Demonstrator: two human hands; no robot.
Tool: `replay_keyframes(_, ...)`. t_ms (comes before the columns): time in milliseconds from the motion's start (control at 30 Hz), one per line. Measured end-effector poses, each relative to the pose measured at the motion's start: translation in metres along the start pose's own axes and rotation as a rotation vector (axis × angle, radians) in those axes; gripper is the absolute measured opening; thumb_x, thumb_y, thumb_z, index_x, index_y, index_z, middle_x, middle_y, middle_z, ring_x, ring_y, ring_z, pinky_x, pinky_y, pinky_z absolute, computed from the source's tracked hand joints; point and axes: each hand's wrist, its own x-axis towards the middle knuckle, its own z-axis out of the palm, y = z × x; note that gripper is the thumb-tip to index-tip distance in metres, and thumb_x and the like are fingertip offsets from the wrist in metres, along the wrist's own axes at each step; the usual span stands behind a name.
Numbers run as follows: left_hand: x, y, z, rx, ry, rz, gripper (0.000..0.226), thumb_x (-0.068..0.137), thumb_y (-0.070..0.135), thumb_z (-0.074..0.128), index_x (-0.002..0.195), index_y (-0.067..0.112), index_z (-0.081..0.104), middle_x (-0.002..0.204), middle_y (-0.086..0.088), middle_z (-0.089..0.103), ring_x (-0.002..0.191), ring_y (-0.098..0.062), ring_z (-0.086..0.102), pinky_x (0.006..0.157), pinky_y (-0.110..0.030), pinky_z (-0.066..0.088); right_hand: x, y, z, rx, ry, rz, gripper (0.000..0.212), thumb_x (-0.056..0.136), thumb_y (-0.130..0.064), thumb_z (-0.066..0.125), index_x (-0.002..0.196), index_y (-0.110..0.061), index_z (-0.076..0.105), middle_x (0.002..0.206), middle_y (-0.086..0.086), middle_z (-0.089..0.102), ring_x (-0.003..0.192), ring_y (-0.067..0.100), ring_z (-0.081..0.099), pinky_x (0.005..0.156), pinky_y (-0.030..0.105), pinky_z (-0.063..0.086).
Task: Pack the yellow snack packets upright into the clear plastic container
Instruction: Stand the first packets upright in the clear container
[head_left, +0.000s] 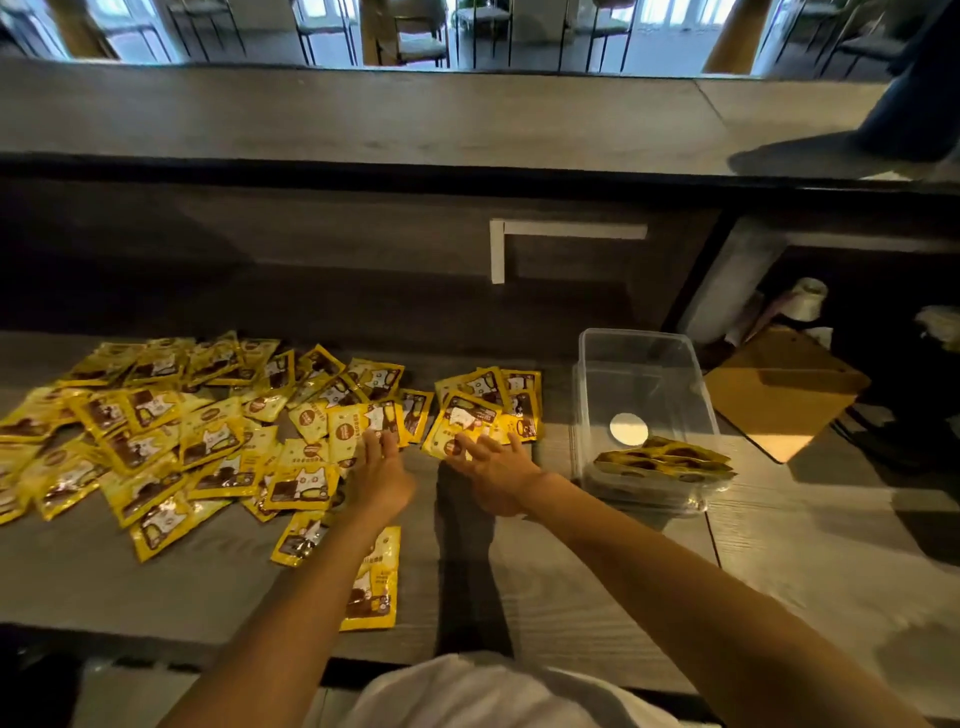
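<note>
The job has only just begun. A few packets stand on edge in the near end of the box; most of the box is bare. A big pile of packets lies flat on the table. The left hand and right hand reach out with open fingers, touching packets but holding none.

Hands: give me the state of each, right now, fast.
Left hand: open, fingers spread over the yellow snack packets, holding nothing.
Right hand: open, fingertips on a small packet stack, gripping nothing.
</note>
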Motion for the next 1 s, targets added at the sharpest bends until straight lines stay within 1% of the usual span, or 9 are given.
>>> replay_keyframes(100, -0.001, 0.007, 0.003, 0.034, 0.023, 0.073, 0.057, 0.098, 0.010, 0.032, 0.150, 0.014, 0.011, 0.160, -0.009, -0.002, 0.148, -0.026, 0.001, 0.119, -0.042, 0.013, -0.008, 0.003, 0.001, -0.021, 0.031, 0.021, 0.065, 0.095, -0.024, 0.042, 0.150, -0.025, 0.008, 0.160, 0.008, 0.000, 0.145, 0.037, 0.009, 0.115, 0.058, 0.005)
replay_keyframes(200, -0.007, 0.014, 0.010, 0.006, 0.066, 0.185, 0.046, 0.096, 0.008, 0.035, 0.141, 0.014, 0.039, 0.155, -0.010, 0.025, 0.141, -0.028, 0.028, 0.112, -0.039, 0.027, -0.015, 0.006, 0.003, -0.059, 0.079, 0.060, 0.061, 0.095, -0.021, 0.042, 0.149, -0.017, 0.013, 0.156, 0.014, 0.013, 0.142, 0.040, 0.016, 0.117, 0.056, 0.008)
replay_keyframes(333, -0.016, 0.016, 0.012, -0.087, 0.192, 0.209, 0.026, 0.092, 0.013, 0.044, 0.101, 0.001, 0.066, 0.109, -0.020, 0.066, 0.100, -0.036, 0.060, 0.079, -0.040, 0.047, -0.024, 0.006, 0.001, -0.087, 0.099, 0.094, 0.049, 0.097, -0.019, 0.036, 0.144, -0.005, 0.026, 0.148, 0.022, 0.029, 0.138, 0.040, 0.026, 0.117, 0.054, 0.014)
replay_keyframes(433, -0.016, 0.017, 0.008, -0.069, 0.225, 0.188, 0.024, 0.091, 0.016, 0.049, 0.093, -0.002, 0.064, 0.099, -0.022, 0.067, 0.097, -0.036, 0.060, 0.074, -0.040, 0.046, -0.026, 0.007, -0.002, -0.091, 0.118, 0.077, 0.043, 0.097, -0.020, 0.039, 0.137, -0.004, 0.039, 0.144, 0.020, 0.034, 0.136, 0.036, 0.029, 0.117, 0.052, 0.017)
replay_keyframes(533, -0.011, 0.014, 0.009, -0.078, 0.197, 0.197, 0.029, 0.089, 0.024, 0.058, 0.110, 0.003, 0.056, 0.124, -0.017, 0.055, 0.112, -0.031, 0.054, 0.084, -0.038, 0.044, -0.022, 0.009, -0.001, -0.030, 0.159, 0.092, 0.048, 0.096, -0.016, 0.043, 0.141, -0.004, 0.032, 0.153, 0.019, 0.019, 0.141, 0.038, 0.017, 0.118, 0.050, 0.014)
replay_keyframes(600, -0.006, 0.010, 0.012, -0.039, 0.157, 0.197, 0.053, 0.085, 0.029, 0.064, 0.130, 0.009, 0.043, 0.142, -0.014, 0.035, 0.128, -0.030, 0.040, 0.099, -0.035, 0.038, -0.018, 0.012, -0.001, 0.035, 0.122, 0.132, 0.056, 0.095, -0.013, 0.044, 0.146, -0.006, 0.021, 0.158, 0.017, 0.001, 0.145, 0.038, -0.001, 0.119, 0.050, 0.008)
replay_keyframes(667, -0.003, 0.007, 0.013, 0.013, 0.086, 0.188, 0.078, 0.085, 0.034, 0.065, 0.146, 0.012, 0.021, 0.153, -0.014, 0.019, 0.141, -0.032, 0.020, 0.113, -0.038, 0.023, -0.015, 0.014, -0.002, 0.069, 0.061, 0.167, 0.061, 0.095, -0.012, 0.046, 0.147, -0.006, 0.016, 0.158, 0.016, 0.000, 0.146, 0.037, -0.005, 0.118, 0.052, 0.007)
replay_keyframes(767, -0.001, 0.007, 0.013, 0.037, 0.029, 0.197, 0.084, 0.087, 0.034, 0.062, 0.149, 0.014, 0.010, 0.155, -0.011, 0.021, 0.143, -0.029, 0.022, 0.116, -0.043, 0.016, -0.012, 0.017, -0.001, 0.034, 0.043, 0.175, 0.058, 0.093, -0.013, 0.049, 0.145, -0.006, 0.023, 0.153, 0.019, 0.018, 0.144, 0.037, 0.013, 0.117, 0.054, 0.010)
replay_keyframes(1000, -0.003, 0.014, 0.008, 0.040, 0.068, 0.163, 0.080, 0.077, 0.031, 0.074, 0.141, 0.013, 0.030, 0.145, -0.012, 0.029, 0.136, -0.030, 0.027, 0.108, -0.037, 0.032, -0.011, 0.017, 0.001, 0.233, 0.117, 0.253, 0.077, 0.080, -0.017, 0.070, 0.141, -0.007, 0.023, 0.140, 0.018, 0.031, 0.128, 0.038, 0.040, 0.104, 0.044, 0.042)
